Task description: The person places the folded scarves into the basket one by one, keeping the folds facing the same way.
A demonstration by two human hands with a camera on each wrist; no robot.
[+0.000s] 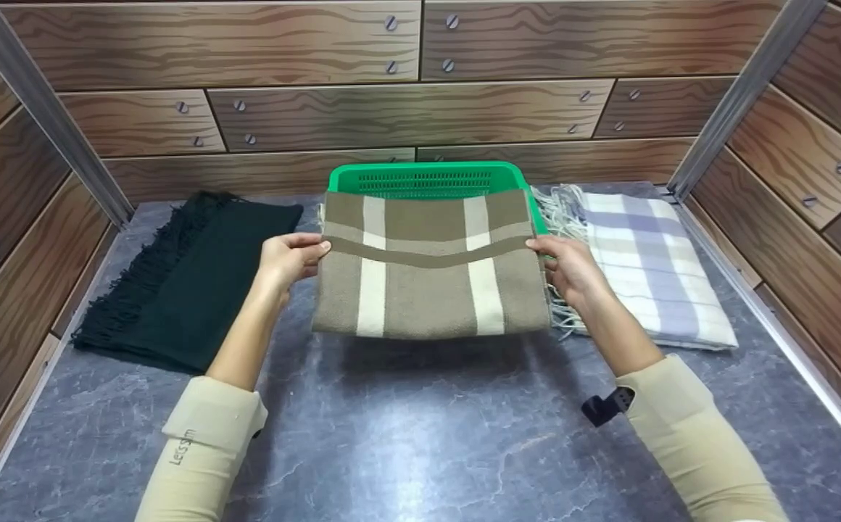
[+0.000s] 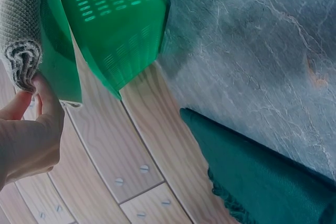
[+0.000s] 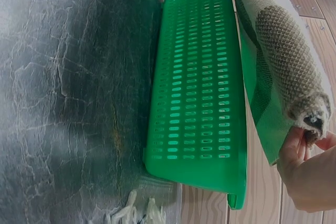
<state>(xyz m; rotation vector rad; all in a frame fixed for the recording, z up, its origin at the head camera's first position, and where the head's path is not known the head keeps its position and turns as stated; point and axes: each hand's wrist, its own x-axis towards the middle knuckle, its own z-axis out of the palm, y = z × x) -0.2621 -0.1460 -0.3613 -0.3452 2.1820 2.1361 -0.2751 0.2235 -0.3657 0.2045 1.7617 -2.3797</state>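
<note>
A folded brown scarf with cream stripes (image 1: 428, 290) is stretched between both hands, in front of and over the near side of a green plastic basket (image 1: 424, 174). My left hand (image 1: 286, 261) pinches its left edge between thumb and fingers; in the left wrist view the scarf's layered, folded edge (image 2: 23, 64) sits at the fingertips. On the other side my right hand (image 1: 571, 267) pinches the right edge, and the right wrist view shows that thick rolled fold (image 3: 294, 61) above the basket's rim. The scarf hides most of the basket's inside.
To the left lies a folded dark green fringed scarf (image 1: 196, 290). A folded white and lavender checked scarf (image 1: 652, 268) with pale fringe lies to the right. Wood-patterned panels (image 1: 319, 43) enclose the grey marbled table (image 1: 406, 435) at the back and both sides.
</note>
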